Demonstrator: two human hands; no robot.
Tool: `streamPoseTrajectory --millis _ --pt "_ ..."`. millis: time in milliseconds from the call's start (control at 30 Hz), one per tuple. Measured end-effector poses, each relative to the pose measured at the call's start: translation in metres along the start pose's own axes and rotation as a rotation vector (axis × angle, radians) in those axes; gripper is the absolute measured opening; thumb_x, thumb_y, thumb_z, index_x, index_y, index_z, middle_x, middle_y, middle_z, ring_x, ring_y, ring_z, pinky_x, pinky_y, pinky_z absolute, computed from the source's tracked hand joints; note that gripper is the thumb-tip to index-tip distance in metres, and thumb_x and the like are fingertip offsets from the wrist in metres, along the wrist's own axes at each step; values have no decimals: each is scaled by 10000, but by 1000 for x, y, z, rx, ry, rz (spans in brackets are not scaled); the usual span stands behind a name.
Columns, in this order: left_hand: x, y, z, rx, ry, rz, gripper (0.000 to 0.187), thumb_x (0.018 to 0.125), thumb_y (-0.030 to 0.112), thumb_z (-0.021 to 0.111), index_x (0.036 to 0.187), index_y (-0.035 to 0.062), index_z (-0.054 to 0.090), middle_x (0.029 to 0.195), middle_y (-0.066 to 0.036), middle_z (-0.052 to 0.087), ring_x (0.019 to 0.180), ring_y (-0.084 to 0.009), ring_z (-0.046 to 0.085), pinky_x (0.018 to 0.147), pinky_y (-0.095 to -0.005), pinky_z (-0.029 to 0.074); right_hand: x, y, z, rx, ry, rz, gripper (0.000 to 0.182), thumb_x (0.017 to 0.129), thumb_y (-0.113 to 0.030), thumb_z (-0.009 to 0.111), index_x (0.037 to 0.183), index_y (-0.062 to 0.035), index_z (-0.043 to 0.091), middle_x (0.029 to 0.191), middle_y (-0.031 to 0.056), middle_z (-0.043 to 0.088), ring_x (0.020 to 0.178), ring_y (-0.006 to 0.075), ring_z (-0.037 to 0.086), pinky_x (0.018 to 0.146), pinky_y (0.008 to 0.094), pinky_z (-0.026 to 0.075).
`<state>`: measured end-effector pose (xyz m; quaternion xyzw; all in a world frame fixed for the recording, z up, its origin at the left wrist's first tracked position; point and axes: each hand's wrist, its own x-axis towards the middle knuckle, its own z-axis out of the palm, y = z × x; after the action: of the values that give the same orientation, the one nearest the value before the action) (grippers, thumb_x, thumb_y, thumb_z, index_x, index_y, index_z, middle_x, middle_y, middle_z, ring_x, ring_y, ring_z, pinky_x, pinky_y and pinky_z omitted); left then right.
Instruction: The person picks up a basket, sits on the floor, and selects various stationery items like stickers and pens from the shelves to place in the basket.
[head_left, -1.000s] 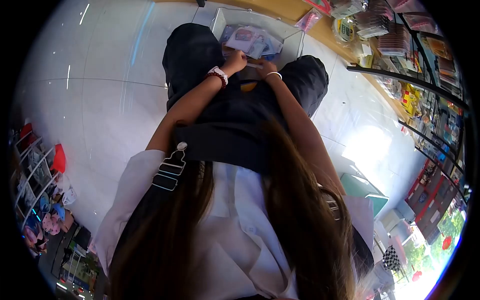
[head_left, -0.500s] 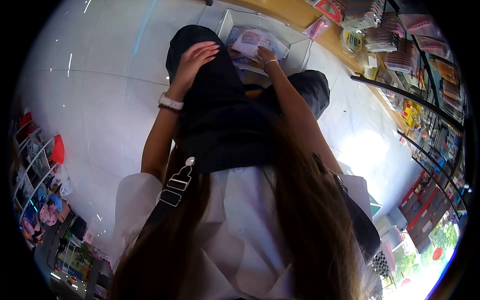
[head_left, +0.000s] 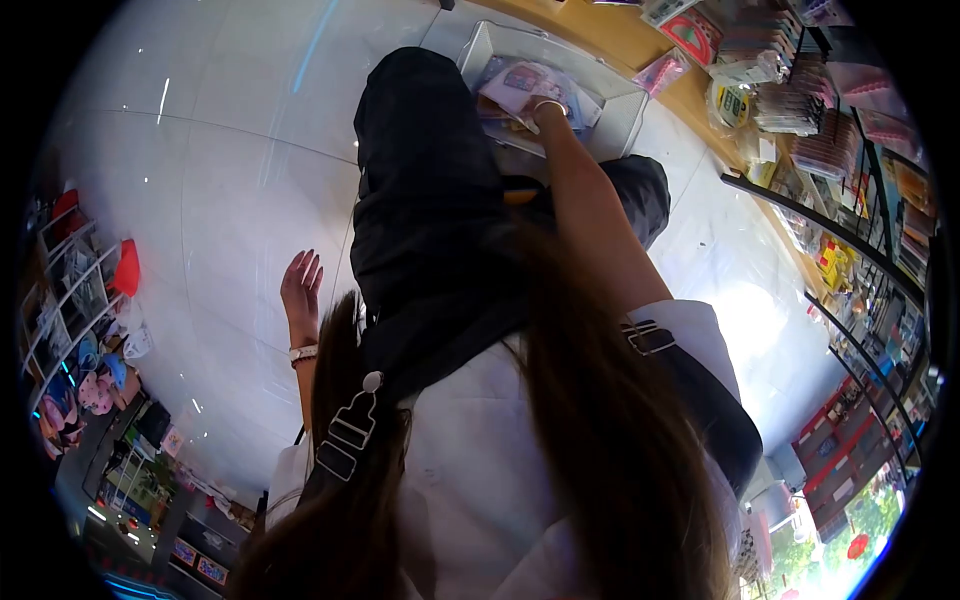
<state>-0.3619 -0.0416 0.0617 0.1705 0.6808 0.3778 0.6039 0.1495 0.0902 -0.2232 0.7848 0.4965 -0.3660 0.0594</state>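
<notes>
Down in the white bin (head_left: pixel 625 105) on the floor ahead of the knees: right hand (head_left: pixel 545 110) reaching in, resting on the loose pile of packaged cards (head_left: pixel 530 82). Fingers mostly hidden behind the wrist and bangle, so cannot tell how far curled or whether any packet is actually pinched; contact with the top of the pile looks likely. Pile lies directly ahead of that hand, touching it, packets flat and overlapping, long sides running roughly along the bin's length. Bin's long axis angled toward the wooden shelf base (head_left: pixel 620 40) at upper right.

Left hand (head_left: pixel 300 285) well apart from the bin, off to the left side by the hip, fingers spread and straight, palm open, holding nothing, touching nothing visible. Watch on that wrist. Right hand clearly the nearer one to the cards; left would have to cross the dark trousers (head_left: pixel 420 170) to reach.

Further out: pink packet (head_left: pixel 662 72) lying just beside the bin on the wood, racks of hanging merchandise (head_left: pixel 800 120) along the right, glossy white floor tiles (head_left: pixel 220 180) to the left.
</notes>
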Motion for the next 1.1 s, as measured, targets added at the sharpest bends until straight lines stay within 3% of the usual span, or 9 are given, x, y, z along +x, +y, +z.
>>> streamPoseTrajectory --millis 267,367,500,533,600,733,800,900,1100 --pt "-3 14 17 12 16 -16 335 867 144 428 1165 -8 431 1184 -140 482 1103 -240 465 920 -336 382 -20 1 -6 877 53 228 312 727 -167 593 1019 -61 564 923 81 596 840 173 571 750 294 476" --pt "11 22 42 255 -89 130 303 881 137 418 1142 -13 448 1126 -134 526 1043 -219 512 879 -310 414 -49 6 -24 1276 109 323 302 716 -135 610 997 -30 570 861 83 617 781 160 591 718 272 494" --pt "16 51 139 398 -399 321 288 862 114 472 1115 -21 459 1091 -136 542 1040 -210 512 892 -309 402 -118 13 -67 1529 275 97 309 657 35 657 952 60 571 878 133 614 808 168 604 722 240 483" --pt "19 54 174 428 -489 368 296 851 108 502 1110 -27 458 1080 -137 546 1041 -211 511 895 -309 399 -140 17 -90 1517 292 89 309 657 35 657 952 60 571 878 133 614 808 168 604 722 240 483" --pt "24 53 261 489 -740 562 349 837 59 509 1164 -19 416 1156 -137 492 1084 -206 474 901 -302 397 -188 17 -137 1541 383 -251 248 727 47 604 965 79 545 876 118 613 834 162 597 752 249 485" --pt "21 44 343 431 -885 749 449 841 89 527 1233 -4 327 1225 -126 419 1113 -195 435 891 -290 402 -245 -5 -198 1449 456 -384 224 763 61 569 983 73 530 894 111 609 846 159 595 771 247 484" --pt "2 58 399 281 -1138 613 477 842 120 537 1242 -4 308 1194 -123 436 1081 -188 453 864 -293 424 -252 -17 -235 1324 548 -519 231 771 42 577 992 73 519 934 129 597 875 172 588 796 251 477" --pt "-21 86 419 57 -1125 487 515 805 181 603 1199 -38 356 1124 -108 483 1031 -151 479 845 -263 417 -262 -21 -262 1247 707 -639 197 772 69 560 967 74 527 930 120 599 865 164 590 793 253 481" --pt "-28 104 409 2 -1088 656 410 829 157 571 1141 -54 410 1109 -102 499 1028 -139 478 862 -248 392 -287 -46 -285 1173 759 -735 208 773 71 561 978 70 533 932 114 599 866 157 588 792 245 474"
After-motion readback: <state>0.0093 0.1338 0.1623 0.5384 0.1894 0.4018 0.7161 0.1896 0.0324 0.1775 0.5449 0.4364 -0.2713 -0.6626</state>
